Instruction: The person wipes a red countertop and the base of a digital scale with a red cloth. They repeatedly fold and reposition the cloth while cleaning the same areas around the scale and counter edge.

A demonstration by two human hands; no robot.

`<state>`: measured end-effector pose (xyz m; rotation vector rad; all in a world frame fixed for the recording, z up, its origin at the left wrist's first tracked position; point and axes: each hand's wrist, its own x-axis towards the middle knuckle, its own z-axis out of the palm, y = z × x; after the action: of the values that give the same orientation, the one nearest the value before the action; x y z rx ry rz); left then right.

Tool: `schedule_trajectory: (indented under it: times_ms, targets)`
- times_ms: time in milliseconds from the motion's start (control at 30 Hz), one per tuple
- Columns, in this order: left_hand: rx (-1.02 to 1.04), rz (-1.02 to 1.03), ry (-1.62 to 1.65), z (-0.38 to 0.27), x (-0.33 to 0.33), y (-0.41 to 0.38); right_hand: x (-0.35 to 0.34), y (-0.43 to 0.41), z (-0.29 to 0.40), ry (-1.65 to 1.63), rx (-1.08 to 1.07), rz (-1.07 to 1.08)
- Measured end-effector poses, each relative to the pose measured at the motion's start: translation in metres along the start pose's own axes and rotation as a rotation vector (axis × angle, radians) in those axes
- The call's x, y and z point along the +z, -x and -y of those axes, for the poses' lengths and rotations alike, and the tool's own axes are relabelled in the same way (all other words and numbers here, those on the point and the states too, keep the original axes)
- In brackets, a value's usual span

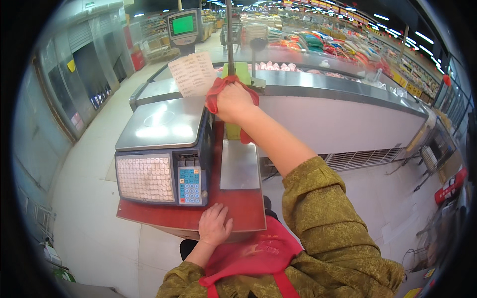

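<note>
My right hand (pixel 234 101) reaches forward with a red cloth (pixel 217 89) bunched in its grip. The cloth lies against a yellow-green upright piece (pixel 244 70) at the foot of a metal pole (pixel 230 37). My left hand (pixel 215 224) rests, fingers a little spread, on the front edge of a red tabletop (pixel 246 212). On that top stands a label-printing scale with a steel weighing plate (pixel 164 123), a worn white key panel (pixel 144 178) and a blue number keypad (pixel 191 186). A flat metal plate (pixel 239 165) lies to its right.
A handwritten paper sheet (pixel 192 74) stands behind the scale, near its display (pixel 183 24). Beyond is a steel-edged refrigerated counter (pixel 316 83) holding pink meat (pixel 279 66). Sacks of goods (pixel 316 39) are stacked farther back. A cart (pixel 432 156) stands at the right.
</note>
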<state>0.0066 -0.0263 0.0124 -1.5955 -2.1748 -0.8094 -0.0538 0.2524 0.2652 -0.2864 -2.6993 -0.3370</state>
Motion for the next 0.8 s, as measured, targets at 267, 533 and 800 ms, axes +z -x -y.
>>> schedule_trajectory:
  times_ms: [267,533,800]
  targets:
    - [-0.025,-0.036,0.007,0.001,-0.002,0.0,-0.006,0.065,-0.023,-0.32,-0.079,-0.264]
    - [-0.038,0.0,0.034,-0.001,-0.002,-0.002,0.013,0.088,-0.1,-1.97,0.439,-0.596]
    - [-0.049,-0.007,0.047,0.0,-0.006,-0.001,-0.005,0.029,-0.087,-1.0,0.365,-0.299]
